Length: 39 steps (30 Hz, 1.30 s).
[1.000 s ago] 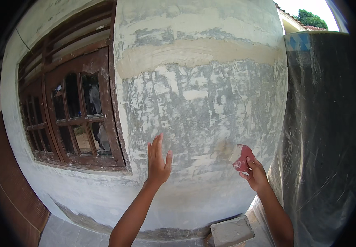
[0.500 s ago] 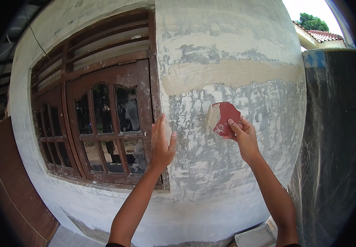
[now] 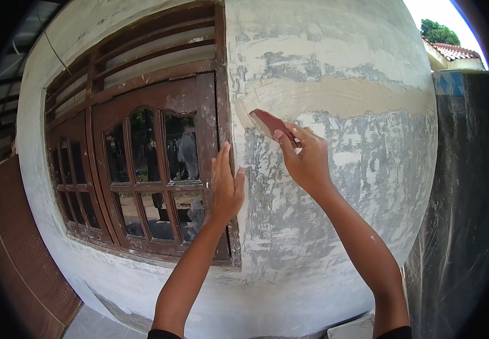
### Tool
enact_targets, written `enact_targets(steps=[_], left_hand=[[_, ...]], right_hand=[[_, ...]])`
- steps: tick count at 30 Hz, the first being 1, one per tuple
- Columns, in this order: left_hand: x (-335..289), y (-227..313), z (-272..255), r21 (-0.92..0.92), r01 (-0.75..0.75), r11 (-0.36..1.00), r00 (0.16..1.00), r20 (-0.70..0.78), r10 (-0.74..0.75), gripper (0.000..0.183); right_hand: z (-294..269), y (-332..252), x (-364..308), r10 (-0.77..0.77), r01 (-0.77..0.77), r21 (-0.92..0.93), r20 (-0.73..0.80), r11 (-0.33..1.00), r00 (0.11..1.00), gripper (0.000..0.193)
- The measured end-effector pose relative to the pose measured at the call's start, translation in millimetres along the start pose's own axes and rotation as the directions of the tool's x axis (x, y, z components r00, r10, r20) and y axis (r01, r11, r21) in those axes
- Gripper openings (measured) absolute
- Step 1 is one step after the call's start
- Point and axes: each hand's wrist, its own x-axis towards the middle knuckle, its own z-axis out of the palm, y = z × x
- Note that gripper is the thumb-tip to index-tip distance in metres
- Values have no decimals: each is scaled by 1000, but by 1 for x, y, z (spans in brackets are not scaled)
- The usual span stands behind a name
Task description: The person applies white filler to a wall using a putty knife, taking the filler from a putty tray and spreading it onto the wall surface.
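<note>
While the right hand (image 3: 307,157) pinched a red scraper (image 3: 275,125) projecting up and left from its fingertips, the left hand (image 3: 227,191) stood open, obscuring part of the brown window frame (image 3: 222,85); contact could not be determined. Beyond were the patchy grey-white wall (image 3: 346,198) and, far right, dark sheeting (image 3: 462,198).

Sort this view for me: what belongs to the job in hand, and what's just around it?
In the job:
Red scraper, in the right hand
Patchy wall beyond it

Just around:
Brown window, beside the open left hand
Grey slab, bottom edge
Dark panel, far right
Tree
</note>
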Motion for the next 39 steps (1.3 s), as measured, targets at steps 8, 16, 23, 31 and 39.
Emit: enact_targets(steps=[8, 16, 23, 31, 39], left_hand=[[7, -24, 2, -131, -34, 991, 998, -57, 27, 60], [9, -53, -8, -68, -110, 992, 994, -21, 108, 66], [8, -56, -12, 73, -159, 985, 987, 23, 158, 72], [3, -71, -7, 151, -164, 975, 986, 40, 160, 72], [-2, -72, -3, 117, -164, 979, 986, 12, 164, 70]], right_hand=[[53, 17, -8, -492, 483, -320, 60, 815, 869, 37], [83, 25, -27, -502, 507, -510, 161, 695, 850, 51], [96, 31, -34, -410, 452, -606, 218, 655, 886, 46], [98, 26, -30, -361, 492, -683, 340, 540, 869, 45], [92, 22, -35, -226, 496, -685, 450, 533, 864, 38]])
